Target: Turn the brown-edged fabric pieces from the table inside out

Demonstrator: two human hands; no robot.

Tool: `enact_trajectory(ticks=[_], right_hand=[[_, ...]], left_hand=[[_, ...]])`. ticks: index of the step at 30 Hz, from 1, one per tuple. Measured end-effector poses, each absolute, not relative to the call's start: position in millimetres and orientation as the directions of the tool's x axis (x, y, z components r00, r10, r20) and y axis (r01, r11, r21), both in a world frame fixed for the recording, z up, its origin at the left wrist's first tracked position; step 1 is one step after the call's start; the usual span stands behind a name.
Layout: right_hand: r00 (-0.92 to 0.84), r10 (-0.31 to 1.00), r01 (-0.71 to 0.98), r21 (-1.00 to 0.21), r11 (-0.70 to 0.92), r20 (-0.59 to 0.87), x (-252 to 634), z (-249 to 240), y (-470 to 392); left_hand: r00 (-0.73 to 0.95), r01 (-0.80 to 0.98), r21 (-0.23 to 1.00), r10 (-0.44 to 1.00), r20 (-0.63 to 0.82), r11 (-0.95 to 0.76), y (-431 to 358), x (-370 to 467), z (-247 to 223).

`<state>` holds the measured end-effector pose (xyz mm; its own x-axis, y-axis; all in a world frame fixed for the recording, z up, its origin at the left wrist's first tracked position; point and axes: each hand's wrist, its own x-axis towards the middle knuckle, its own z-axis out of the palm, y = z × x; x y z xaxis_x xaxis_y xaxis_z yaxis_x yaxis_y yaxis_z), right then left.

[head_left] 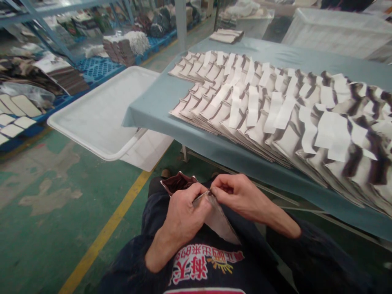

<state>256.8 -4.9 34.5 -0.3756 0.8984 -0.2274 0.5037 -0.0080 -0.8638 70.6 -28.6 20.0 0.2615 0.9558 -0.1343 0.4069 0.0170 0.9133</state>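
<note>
Over my lap is a fabric piece (219, 220), pale on the outside, with a dark maroon inner side showing at its open end. My left hand (186, 212) is closed on its upper edge, thumb on top. Beside it my right hand (235, 194) pinches the same edge, thumb and forefinger together, close to the left thumb. Whatever small detail lies between the fingertips is too small to make out. Beyond my hands, overlapping rows of similar pale pieces (214, 110) with white paper strips (252, 106) lie on the table.
The blue-covered table (150, 106) stands ahead and to the right, its edge just beyond my hands. A white tub (92, 114) sits at its left end. Blue pallets (94, 69) with stacked goods are at the far left. A white crate (337, 34) stands behind the table.
</note>
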Motion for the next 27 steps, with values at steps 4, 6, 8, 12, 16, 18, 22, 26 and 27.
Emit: enact_trajectory(ticks=[4, 6, 8, 12, 16, 18, 22, 26, 27], right_hand=[[-0.369, 0.844, 0.236, -0.917, -0.321, -0.390, 249, 21, -8], [-0.372, 0.836, 0.181, -0.915, -0.361, -0.404, 246, 18, -11], [-0.349, 0.853, 0.196, -0.920, -0.339, -0.389, 246, 19, -13], [-0.280, 0.939, 0.368, -0.926, -0.087, -0.199, 252, 25, -16], [-0.350, 0.882, 0.602, -0.646, 0.470, 0.315, 261, 34, -18], [-0.490, 0.753, 0.653, -0.388, 0.651, 0.439, 262, 35, -19], [-0.598, 0.677, 0.700, -0.132, 0.702, 0.429, 260, 32, -18], [-0.662, 0.641, 0.676, -0.059, 0.734, 0.388, 260, 29, -15], [-0.686, 0.624, 0.658, -0.047, 0.752, 0.374, 262, 30, -14]], left_hand=[[0.291, 0.134, 0.979, 0.938, -0.187, 0.153, -28, 68, 9], [0.304, 0.046, 0.981, 0.933, -0.193, 0.188, -28, 66, 4], [0.313, 0.025, 0.980, 0.929, -0.196, 0.198, -29, 64, 2], [0.299, 0.046, 0.980, 0.934, -0.196, 0.192, -28, 64, 2], [0.238, 0.075, 0.981, 0.952, -0.192, 0.179, -26, 66, 3], [0.238, 0.101, 0.983, 0.955, -0.175, 0.155, -25, 66, 4], [0.253, 0.163, 0.982, 0.958, -0.134, 0.094, -26, 66, 5], [0.259, 0.246, 0.968, 0.958, -0.125, 0.060, -27, 66, 3], [0.258, 0.269, 0.962, 0.958, -0.124, 0.052, -27, 66, 3]])
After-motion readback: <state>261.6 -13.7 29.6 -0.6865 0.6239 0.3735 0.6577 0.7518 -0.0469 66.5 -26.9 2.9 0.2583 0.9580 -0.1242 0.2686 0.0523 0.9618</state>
